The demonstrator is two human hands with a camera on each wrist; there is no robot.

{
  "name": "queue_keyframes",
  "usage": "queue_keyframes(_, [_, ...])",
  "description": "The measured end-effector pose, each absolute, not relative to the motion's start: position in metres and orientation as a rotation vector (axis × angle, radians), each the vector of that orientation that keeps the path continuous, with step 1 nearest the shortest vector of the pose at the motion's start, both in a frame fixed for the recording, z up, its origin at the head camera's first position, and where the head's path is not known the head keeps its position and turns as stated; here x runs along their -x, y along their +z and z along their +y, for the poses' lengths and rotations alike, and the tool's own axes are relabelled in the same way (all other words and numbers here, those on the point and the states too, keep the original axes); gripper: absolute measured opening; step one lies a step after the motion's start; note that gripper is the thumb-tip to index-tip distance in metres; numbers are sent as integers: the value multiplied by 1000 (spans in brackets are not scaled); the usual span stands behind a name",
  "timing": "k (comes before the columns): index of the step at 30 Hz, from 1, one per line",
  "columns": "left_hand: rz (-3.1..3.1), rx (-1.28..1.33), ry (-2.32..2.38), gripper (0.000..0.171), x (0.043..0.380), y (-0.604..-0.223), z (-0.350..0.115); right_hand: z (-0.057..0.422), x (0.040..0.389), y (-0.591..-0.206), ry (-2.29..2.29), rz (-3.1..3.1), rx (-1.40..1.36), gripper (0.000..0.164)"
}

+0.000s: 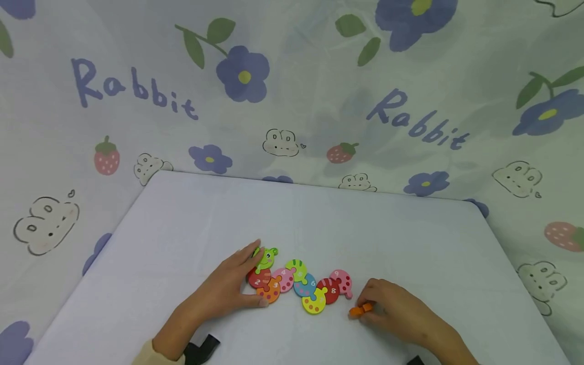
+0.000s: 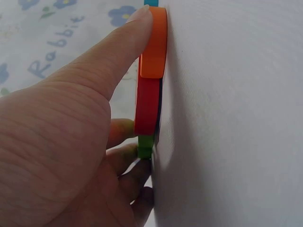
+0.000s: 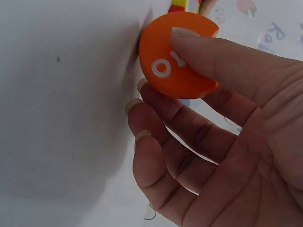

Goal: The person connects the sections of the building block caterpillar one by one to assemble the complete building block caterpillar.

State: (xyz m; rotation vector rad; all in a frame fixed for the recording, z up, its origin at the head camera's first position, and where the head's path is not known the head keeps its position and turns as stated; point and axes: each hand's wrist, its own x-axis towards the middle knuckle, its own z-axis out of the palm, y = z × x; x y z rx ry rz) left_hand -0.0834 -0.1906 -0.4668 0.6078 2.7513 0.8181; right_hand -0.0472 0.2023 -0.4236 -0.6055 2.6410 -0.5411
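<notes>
A caterpillar number puzzle lies on the white table, its joined round pieces running from a green smiling head (image 1: 265,258) on the left to a pink piece 9 (image 1: 341,282) on the right. My left hand (image 1: 228,289) rests about the head end. Its thumb touches the edge of the orange piece 3 (image 2: 156,52), and its fingers lie along the far side of the red piece 2 (image 2: 147,106) and the green head. To the right of the chain, my right hand (image 1: 392,309) pinches an orange puzzle piece (image 3: 177,52) marked 10 between thumb and fingers, tilted and apart from piece 9.
The white table (image 1: 219,213) stretches behind and to both sides of the puzzle. A patterned curtain (image 1: 310,91) with flowers and rabbits hangs along its back edge. A black strap end (image 1: 203,350) shows by the left wrist.
</notes>
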Motion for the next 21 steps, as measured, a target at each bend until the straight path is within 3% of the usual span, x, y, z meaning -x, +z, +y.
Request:
queue_keyframes(5, [2753,-603,805,108,84,-467,-190,206,47,-421,-573,2661,499,24])
queue_keyframes(13, [2751,-606,797,108,84,-466,-191,191,37,-425,-438,2845,86,52])
queue_keyframes(16, [2756,-608,798,108,84,-466,-191,179,30,-431,-365,2876,69,60])
queue_keyframes(21, [2754,-620,811,108,84,-467,-190,167,23,-437,-301,2958,157,56])
